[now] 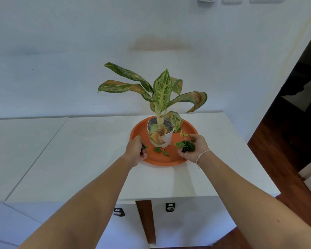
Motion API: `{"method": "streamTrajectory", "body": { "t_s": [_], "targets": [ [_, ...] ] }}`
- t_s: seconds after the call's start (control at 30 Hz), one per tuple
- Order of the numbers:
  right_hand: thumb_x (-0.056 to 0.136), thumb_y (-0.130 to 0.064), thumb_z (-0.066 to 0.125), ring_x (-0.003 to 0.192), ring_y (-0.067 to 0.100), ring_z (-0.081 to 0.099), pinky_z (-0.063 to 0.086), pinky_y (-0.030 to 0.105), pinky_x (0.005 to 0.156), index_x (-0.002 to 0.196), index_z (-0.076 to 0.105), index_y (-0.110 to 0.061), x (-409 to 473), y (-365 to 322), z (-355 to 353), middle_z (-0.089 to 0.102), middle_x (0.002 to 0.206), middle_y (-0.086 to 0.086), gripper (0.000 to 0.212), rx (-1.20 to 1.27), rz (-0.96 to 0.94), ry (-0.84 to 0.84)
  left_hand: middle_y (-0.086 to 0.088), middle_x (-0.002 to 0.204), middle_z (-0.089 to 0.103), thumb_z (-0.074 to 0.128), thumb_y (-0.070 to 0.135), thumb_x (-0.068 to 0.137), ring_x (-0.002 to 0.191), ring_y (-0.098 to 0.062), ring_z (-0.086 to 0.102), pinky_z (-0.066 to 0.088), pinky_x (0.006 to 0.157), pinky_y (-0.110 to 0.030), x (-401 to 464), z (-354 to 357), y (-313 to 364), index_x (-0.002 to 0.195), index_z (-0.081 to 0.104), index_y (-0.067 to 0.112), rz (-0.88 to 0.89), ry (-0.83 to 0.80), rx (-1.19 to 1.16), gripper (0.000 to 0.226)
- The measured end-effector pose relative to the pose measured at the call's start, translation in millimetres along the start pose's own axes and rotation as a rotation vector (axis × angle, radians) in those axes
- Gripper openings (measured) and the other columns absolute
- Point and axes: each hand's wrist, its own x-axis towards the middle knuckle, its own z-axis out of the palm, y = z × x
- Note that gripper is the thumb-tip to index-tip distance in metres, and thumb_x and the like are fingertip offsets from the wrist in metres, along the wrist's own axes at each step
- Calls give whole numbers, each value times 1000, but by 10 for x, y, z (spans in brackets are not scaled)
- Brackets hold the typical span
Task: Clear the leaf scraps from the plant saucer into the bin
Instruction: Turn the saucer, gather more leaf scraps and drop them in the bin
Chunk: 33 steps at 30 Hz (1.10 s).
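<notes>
An orange plant saucer [190, 130] sits on a white cabinet top with a white pot [166, 139] and a speckled green plant in it. My left hand [136, 150] rests at the saucer's left rim, fingers curled around a few green leaf scraps. My right hand [194, 148] hovers over the saucer's right front, palm up, cupping a clump of dark green leaf scraps [186, 146]. Loose scraps [161, 151] lie on the saucer in front of the pot, and more scraps [182, 133] lie to the pot's right. No bin is in view.
The white cabinet top [90, 159] stretches left and toward me, against a white wall. Its right edge drops to a dark wooden floor [284, 159]. Two cabinet knobs [170, 207] show on the front below. A dark doorway opens at the far right.
</notes>
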Motion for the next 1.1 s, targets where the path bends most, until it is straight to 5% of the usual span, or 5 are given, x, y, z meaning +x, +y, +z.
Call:
{"method": "streamTrajectory", "body": {
  "t_s": [0.23, 0.47, 0.6, 0.77, 1.1],
  "targets": [
    [93, -18, 55, 53, 17, 39, 42, 15, 39, 74, 43, -10, 13, 18, 28, 42, 69, 6, 24, -91, -43, 75, -4, 57, 32, 31, 3, 82, 47, -14, 26, 27, 37, -18, 20, -20, -16, 65, 41, 12, 54, 89, 46, 21],
    [92, 1, 51, 21, 9, 27, 27, 11, 26, 64, 39, -12, 104, -26, -13, 31, 54, 1, 33, -131, 17, 70, 1, 48, 29, 38, 11, 83, 43, -14, 22, 19, 39, -22, 11, -99, 12, 59, 37, 13, 150, 124, 194, 24],
    [93, -3, 52, 19, 8, 35, 34, 10, 25, 69, 43, -10, 105, -36, 7, 43, 53, 7, 27, -159, 33, 48, 1, 53, 36, 51, 21, 86, 50, -15, 33, 27, 48, -24, 36, -116, -43, 52, 36, 16, 375, 67, 716, 37],
    [91, -9, 59, 21, 6, 32, 25, 9, 23, 72, 43, -11, 124, -13, 38, 39, 45, 3, 25, -253, 50, 41, 4, 61, 50, 63, 42, 77, 63, -15, 50, 36, 56, -23, 42, -83, -21, 59, 45, 19, 300, -33, 1223, 34],
    [87, -32, 63, 55, 15, 37, 33, 23, 53, 60, 36, -16, 174, 189, 159, 39, 60, 1, 41, -1505, -421, 65, 3, 82, 65, 65, 38, 79, 81, -16, 63, 41, 60, -24, 122, -2, -12, 84, 66, 18, 336, 21, 1495, 21]
  ]
}}
